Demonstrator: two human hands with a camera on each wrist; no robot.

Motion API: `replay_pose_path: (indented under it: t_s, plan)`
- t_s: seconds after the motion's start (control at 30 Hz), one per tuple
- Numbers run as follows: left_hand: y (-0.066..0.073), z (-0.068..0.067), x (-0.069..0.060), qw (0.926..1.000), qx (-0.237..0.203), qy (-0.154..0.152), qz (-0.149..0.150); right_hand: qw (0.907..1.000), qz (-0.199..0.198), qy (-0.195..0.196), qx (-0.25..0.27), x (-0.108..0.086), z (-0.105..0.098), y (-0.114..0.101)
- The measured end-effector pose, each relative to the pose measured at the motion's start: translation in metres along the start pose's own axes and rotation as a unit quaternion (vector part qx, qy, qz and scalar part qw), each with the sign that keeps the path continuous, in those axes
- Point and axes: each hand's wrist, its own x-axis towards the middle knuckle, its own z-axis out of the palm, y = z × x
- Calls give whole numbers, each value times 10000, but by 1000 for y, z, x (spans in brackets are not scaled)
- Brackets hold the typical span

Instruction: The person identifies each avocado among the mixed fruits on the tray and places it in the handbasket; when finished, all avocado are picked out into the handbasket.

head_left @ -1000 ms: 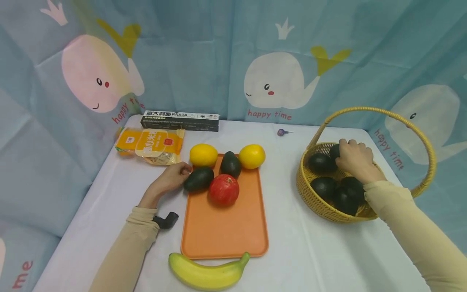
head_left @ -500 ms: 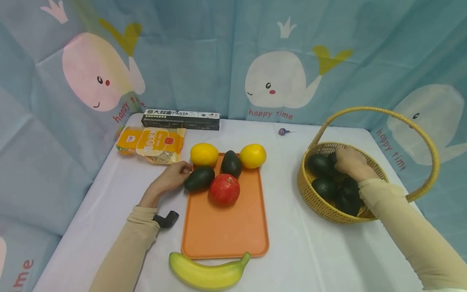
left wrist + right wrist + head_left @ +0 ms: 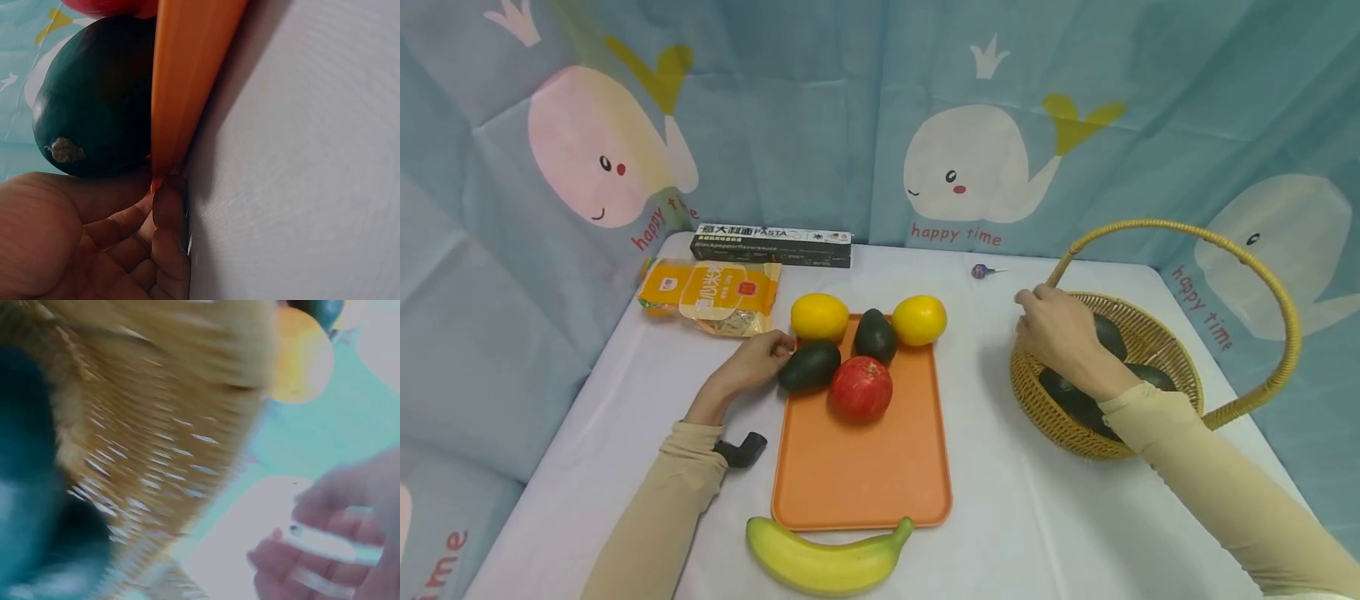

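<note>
My left hand (image 3: 758, 360) pinches the left rim of the orange tray (image 3: 862, 479); in the left wrist view the thumb and fingertips meet at its edge. Beside that hand lies a dark green avocado (image 3: 809, 367), close to a red pomegranate (image 3: 861, 390) and a second avocado (image 3: 876, 337). Two lemons (image 3: 819, 317) sit at the tray's far corners. Over the left rim of the wicker basket (image 3: 1037, 417) is my right hand (image 3: 1060, 329), its fingers loosely bent around nothing. Several avocados (image 3: 1108, 335) lie in the basket, partly hidden by that hand and arm.
A banana (image 3: 827, 560) lies before the tray. Near the left sleeve is a black pipe (image 3: 742, 450). An orange food packet (image 3: 711, 297), a pasta box (image 3: 771, 246) and a lollipop (image 3: 981, 271) lie toward the back. The basket's tall handle (image 3: 1285, 317) arches up on the right.
My right hand has come up from among the avocados in the basket and moved left to its rim, holding nothing. My left hand has stayed at the tray.
</note>
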Motion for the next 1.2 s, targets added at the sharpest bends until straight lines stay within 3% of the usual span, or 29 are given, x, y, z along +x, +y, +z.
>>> replay_pose_path:
  t_s: [0.1, 0.3, 0.5, 0.6, 0.77, 1.0, 1.2]
  plan:
    - [0, -1, 1, 10000, -4, 2, 16, 9978, -624, 205, 64, 14, 0, -30]
    - [-2, -2, 0, 10000, 18, 1, -16, 9891, -1374, -482, 198, 42, -1, -83]
    - [-1, -2, -1, 10000, 11, 35, 14, 9639, -2470, -976, 205, 66, 15, -119]
    - [1, -1, -1, 10000, -18, 23, -10, 9523, -2755, -1309, -18, 72, 26, -129]
    - [3, -1, -1, 10000, -32, 27, -36, 9429, -2831, -1738, -243, 76, 43, -135]
    - [2, -1, 0, 10000, 3, 40, 30, 9475, -2790, -1565, -1, 77, 56, -136]
    - [-1, -1, 1, 10000, -4, 34, -44, 9516, -2641, -1569, 83, 79, 50, -132]
